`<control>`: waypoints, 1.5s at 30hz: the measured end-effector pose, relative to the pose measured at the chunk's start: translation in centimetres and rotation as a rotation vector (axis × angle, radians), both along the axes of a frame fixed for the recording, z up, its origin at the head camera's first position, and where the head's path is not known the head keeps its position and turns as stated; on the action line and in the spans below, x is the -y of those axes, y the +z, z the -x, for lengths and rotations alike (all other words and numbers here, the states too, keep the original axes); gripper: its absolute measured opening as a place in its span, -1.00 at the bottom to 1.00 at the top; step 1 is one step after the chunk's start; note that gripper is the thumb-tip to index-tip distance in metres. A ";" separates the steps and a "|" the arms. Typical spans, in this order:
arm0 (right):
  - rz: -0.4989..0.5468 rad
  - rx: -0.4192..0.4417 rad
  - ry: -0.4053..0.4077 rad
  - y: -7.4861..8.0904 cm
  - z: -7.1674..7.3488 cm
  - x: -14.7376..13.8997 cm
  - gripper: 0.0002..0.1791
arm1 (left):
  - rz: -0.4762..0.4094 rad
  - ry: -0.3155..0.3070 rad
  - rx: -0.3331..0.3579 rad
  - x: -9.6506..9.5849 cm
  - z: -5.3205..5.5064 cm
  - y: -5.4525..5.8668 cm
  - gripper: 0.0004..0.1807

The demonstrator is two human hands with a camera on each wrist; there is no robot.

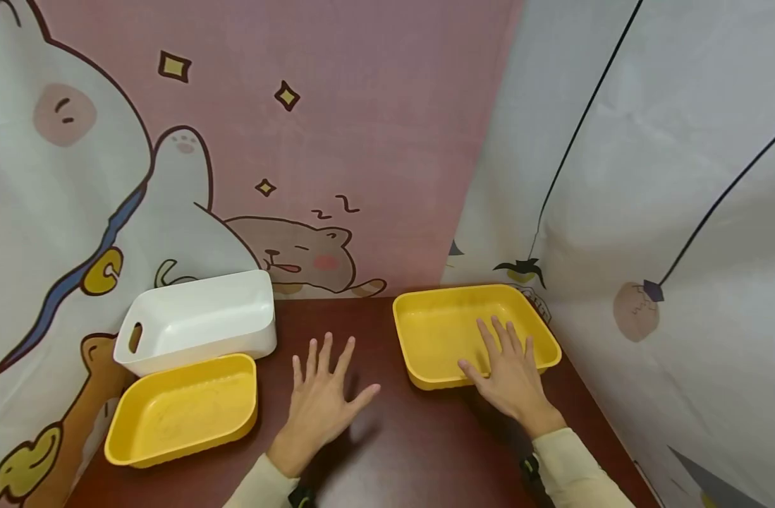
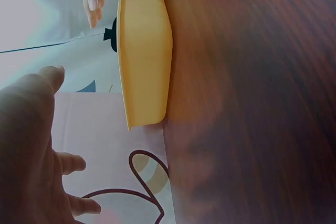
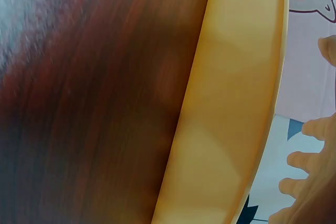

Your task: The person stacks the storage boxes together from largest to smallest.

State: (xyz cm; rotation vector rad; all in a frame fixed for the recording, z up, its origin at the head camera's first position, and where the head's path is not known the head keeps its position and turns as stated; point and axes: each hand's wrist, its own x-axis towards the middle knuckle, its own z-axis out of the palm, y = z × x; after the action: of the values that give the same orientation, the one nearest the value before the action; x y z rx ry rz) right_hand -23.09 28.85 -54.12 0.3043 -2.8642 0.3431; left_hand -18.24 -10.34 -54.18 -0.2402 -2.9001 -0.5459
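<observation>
My left hand (image 1: 321, 403) hovers over the dark wooden table with its fingers spread, holding nothing. To the right, my right hand (image 1: 509, 374) is held above the near edge of a large yellow tray (image 1: 425, 339), fingers straight and spread. That tray has nothing in it. In the right wrist view the fingers (image 3: 304, 161) stand apart from the tray's wall (image 3: 231, 87). The left wrist view shows the left thumb (image 2: 51, 77) and fingertips, with the same tray (image 2: 146, 51) beyond them.
At the left, a white bin (image 1: 203, 317) with a handle slot stands behind a smaller yellow tray (image 1: 184, 409). Behind the table (image 1: 419, 451) hangs a printed pink and white cloth (image 1: 374, 141); another pale cloth (image 1: 698, 176) borders the right side.
</observation>
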 end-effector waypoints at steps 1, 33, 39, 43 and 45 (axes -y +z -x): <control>0.003 0.006 -0.002 0.0 0.2 -0.1 0.11 | -0.006 0.001 -0.004 -0.1 0.1 0.0 0.15; 0.030 0.004 -0.037 0.4 4.0 -4.7 0.07 | -0.094 -0.051 -0.004 -4.7 2.6 -0.6 0.08; 0.035 0.003 -0.047 0.5 4.6 -5.2 0.06 | -0.115 -0.061 -0.001 -5.1 2.9 -0.7 0.07; 0.049 0.020 -0.056 0.5 5.2 -5.6 0.06 | -0.136 -0.068 0.017 -5.4 3.0 -0.7 0.06; 0.050 0.025 -0.059 0.4 5.5 -5.8 0.06 | -0.153 -0.074 0.027 -5.5 3.1 -0.7 0.06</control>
State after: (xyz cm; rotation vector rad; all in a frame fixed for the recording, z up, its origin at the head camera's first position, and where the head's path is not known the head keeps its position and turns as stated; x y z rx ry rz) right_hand -28.58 34.69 -53.71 0.2068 -2.8766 0.4090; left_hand -21.36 -4.81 -54.84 -0.3207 -2.8666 -0.7853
